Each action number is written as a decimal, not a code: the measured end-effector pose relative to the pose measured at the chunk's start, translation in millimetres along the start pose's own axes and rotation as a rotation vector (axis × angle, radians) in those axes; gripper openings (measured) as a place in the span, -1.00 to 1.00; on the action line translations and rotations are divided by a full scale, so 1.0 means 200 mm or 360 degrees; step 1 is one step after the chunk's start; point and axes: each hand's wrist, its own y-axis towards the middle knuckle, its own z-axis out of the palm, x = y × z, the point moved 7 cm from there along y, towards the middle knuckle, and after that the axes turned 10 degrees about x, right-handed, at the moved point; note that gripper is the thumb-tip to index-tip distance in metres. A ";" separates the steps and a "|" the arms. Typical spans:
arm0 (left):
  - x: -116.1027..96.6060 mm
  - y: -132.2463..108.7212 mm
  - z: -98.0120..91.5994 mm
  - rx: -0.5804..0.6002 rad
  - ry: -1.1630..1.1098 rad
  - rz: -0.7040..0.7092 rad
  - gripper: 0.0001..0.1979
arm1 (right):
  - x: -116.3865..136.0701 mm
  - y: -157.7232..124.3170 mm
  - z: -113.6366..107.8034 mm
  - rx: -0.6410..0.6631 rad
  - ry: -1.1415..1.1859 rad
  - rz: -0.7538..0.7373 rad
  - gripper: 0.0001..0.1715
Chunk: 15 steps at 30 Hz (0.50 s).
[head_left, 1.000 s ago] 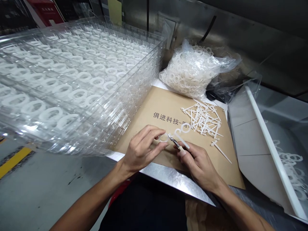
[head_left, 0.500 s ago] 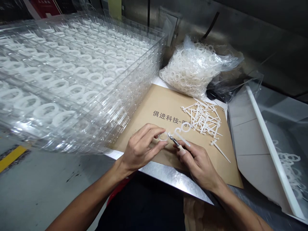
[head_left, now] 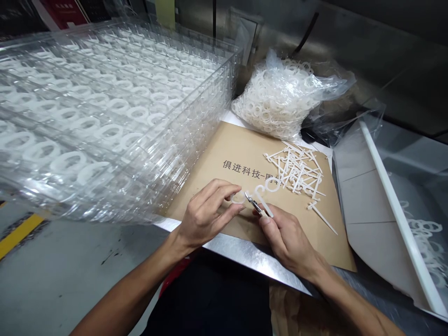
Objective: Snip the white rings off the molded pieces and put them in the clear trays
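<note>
Between thumb and fingers, my left hand (head_left: 210,214) pinches a translucent white plastic ring (head_left: 238,197). My right hand (head_left: 285,233) is closed around a small pair of nippers (head_left: 257,205), whose metal tips point up and left at the ring's right side. A white stem-like runner (head_left: 264,201) runs across near the nippers, with a second ring (head_left: 273,184) at its far right end. Whether the first ring is still joined to the runner I cannot tell. Right of the hands lies a heap of white plastic runners (head_left: 297,170) on a brown cardboard sheet (head_left: 217,154).
Stacked clear trays (head_left: 196,126) filled with white rings stand on the left. A clear plastic bag (head_left: 276,100) bulging with rings rests behind the cardboard. On the right, a white-edged bin (head_left: 402,219) contains loose rings (head_left: 425,242). The metal table edge (head_left: 259,263) runs below my hands.
The nippers and the runner with the second ring have shifted very slightly. My left hand keeps its pinch on the first ring. The whole view has moved a little.
</note>
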 end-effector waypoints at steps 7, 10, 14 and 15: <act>0.02 0.00 0.00 -0.0010 -0.0020 -0.0055 -0.71 | -0.03 0.01 0.02 -0.0007 -0.0047 0.0074 -0.63; 0.02 0.00 -0.01 -0.0044 -0.0013 -0.0057 -0.71 | -0.02 0.02 0.01 -0.0022 -0.0018 0.0055 -0.61; 0.02 0.00 -0.02 -0.0058 -0.0016 -0.0065 -0.70 | -0.02 0.03 0.00 -0.0035 0.0045 0.0080 -0.59; 0.02 0.00 -0.02 -0.0056 -0.0016 -0.0069 -0.69 | -0.03 0.02 -0.01 -0.0042 0.0074 0.0085 -0.59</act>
